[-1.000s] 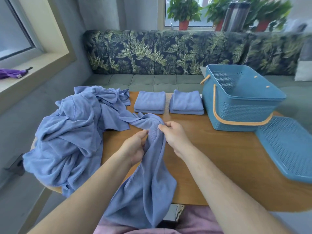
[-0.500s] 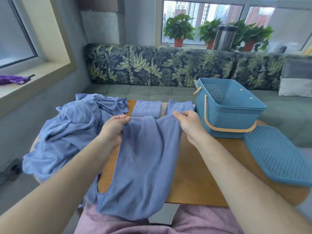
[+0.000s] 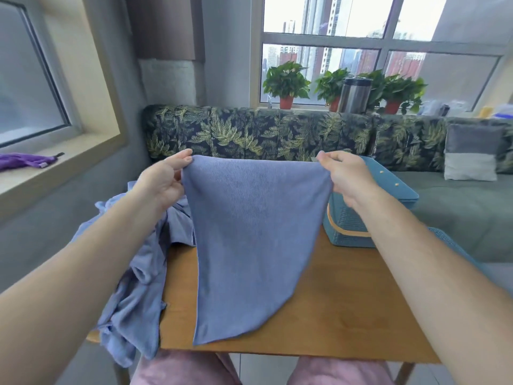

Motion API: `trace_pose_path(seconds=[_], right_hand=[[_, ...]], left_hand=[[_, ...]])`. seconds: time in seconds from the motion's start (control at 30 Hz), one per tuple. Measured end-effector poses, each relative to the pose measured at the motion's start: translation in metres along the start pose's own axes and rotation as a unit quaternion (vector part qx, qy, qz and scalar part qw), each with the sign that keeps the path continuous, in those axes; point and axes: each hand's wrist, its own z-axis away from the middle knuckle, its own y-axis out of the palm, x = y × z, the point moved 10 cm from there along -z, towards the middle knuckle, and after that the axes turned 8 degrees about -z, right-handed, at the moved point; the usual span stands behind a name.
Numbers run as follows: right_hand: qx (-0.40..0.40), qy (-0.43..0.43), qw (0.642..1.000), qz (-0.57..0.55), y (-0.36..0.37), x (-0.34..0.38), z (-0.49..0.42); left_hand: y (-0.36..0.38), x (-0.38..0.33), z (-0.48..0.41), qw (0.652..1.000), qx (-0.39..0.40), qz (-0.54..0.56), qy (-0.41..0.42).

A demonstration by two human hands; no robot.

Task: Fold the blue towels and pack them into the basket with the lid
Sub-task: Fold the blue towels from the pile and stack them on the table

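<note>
Both hands hold one blue towel (image 3: pixel 255 232) up in the centre of the frame, spread flat between them. The left hand (image 3: pixel 163 182) pinches the towel's upper left corner, its fingers (image 3: pixel 180 158) curled over the top edge. The right hand (image 3: pixel 347 176) grips the upper right corner in the same way, thumb and fingers closed on the cloth. The top edge runs nearly level between the two hands. The towel narrows as it hangs, and its lower end reaches down over the near edge of the wooden tabletop (image 3: pixel 333 301).

At the lower left, a loose pile of blue towels (image 3: pixel 133 287) lies on the tabletop and spills over its left edge. The blue basket (image 3: pixel 394 195) stands on the tabletop at centre right, partly hidden behind the right hand and forearm. The blue mesh lid (image 3: pixel 455 245) shows just beside it at the right, mostly covered by the forearm.

Behind the tabletop runs a leaf-patterned sofa (image 3: pixel 249 134). Potted plants (image 3: pixel 286 81) and a steel flask (image 3: pixel 354 94) stand on the sill above it.
</note>
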Motion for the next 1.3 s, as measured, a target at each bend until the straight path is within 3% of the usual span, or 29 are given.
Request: trace_pose_path(seconds=[0.1,0.2,0.4,0.5,0.57,0.67,0.77,0.83,0.93,1.0,1.1,1.3], right_hand=[[0.106,0.038,0.991,-0.068,0.009,0.021,0.013],[0.19,0.015,0.976,-0.108,0.007,0.054,0.036],[0.178,-0.07,0.969,-0.156,-0.028,0.103,0.067],[0.141,-0.075,0.983,-0.088,-0.04,0.098,0.065],[0.101,-0.075,0.992,-0.019,-0.047,0.089,0.059],[0.053,-0.067,0.996,0.021,-0.055,0.074,0.047],[0.046,-0.022,0.999,-0.019,-0.054,0.055,0.036],[0.067,0.016,0.995,-0.075,-0.047,0.045,0.032],[0.104,0.04,0.985,-0.133,-0.036,0.04,0.028],[0.114,0.037,0.986,-0.117,-0.031,0.039,0.025],[0.087,-0.004,0.996,-0.008,-0.031,0.041,0.026],[0.078,-0.081,0.978,0.176,-0.038,0.053,0.041]], left_hand=[[0.007,-0.02,0.012,0.999,0.011,0.006,0.032],[0.015,-0.046,0.031,0.993,0.043,-0.026,0.104],[0.013,-0.082,0.06,0.945,0.028,-0.199,0.256],[0.021,-0.083,0.058,0.899,-0.003,-0.332,0.288],[0.028,-0.077,0.054,0.885,-0.018,-0.378,0.271],[0.026,-0.058,0.037,0.922,-0.038,-0.34,0.181],[0.038,-0.033,0.023,0.984,0.054,-0.16,0.06],[0.042,-0.031,0.017,0.991,0.084,-0.094,0.045],[0.045,-0.037,0.016,0.985,0.082,-0.126,0.079],[0.036,-0.045,0.013,0.971,0.029,-0.207,0.117],[0.024,-0.061,0.014,0.921,-0.054,-0.339,0.184],[0.032,-0.081,0.041,0.829,-0.069,-0.474,0.29]])
